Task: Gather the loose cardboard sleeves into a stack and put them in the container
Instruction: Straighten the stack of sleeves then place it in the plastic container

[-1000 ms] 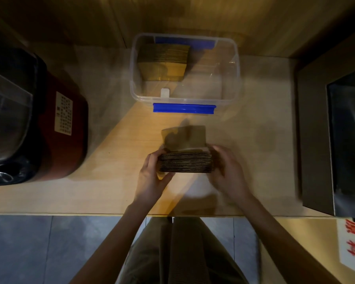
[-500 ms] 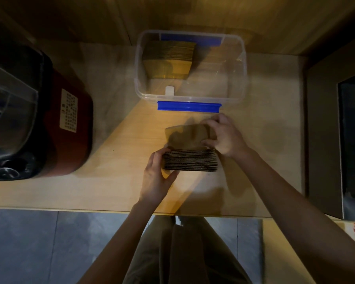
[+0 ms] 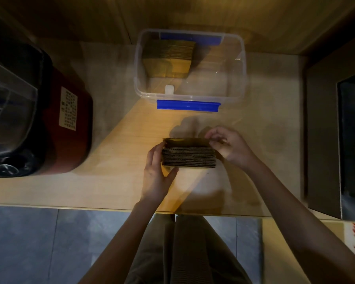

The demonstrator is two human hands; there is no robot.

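Observation:
A stack of brown cardboard sleeves (image 3: 189,157) stands on edge on the wooden counter, its corrugated edges facing up. My left hand (image 3: 157,173) grips the stack's left end. My right hand (image 3: 230,145) pinches one sleeve against the far right side of the stack. Beyond them sits the clear plastic container (image 3: 242,64) with blue clips, open at the top. A second stack of sleeves (image 3: 169,58) leans inside it at the far left.
A dark red appliance (image 3: 70,128) with a black lid fills the left of the counter. A dark box (image 3: 324,140) stands at the right. The counter's front edge (image 3: 90,207) runs just below my wrists, with grey floor tiles beyond.
My right hand reached to the flat sleeve lying behind the stack, stood it up and brought it against the stack's far side. My left hand kept hold of the stack's left end.

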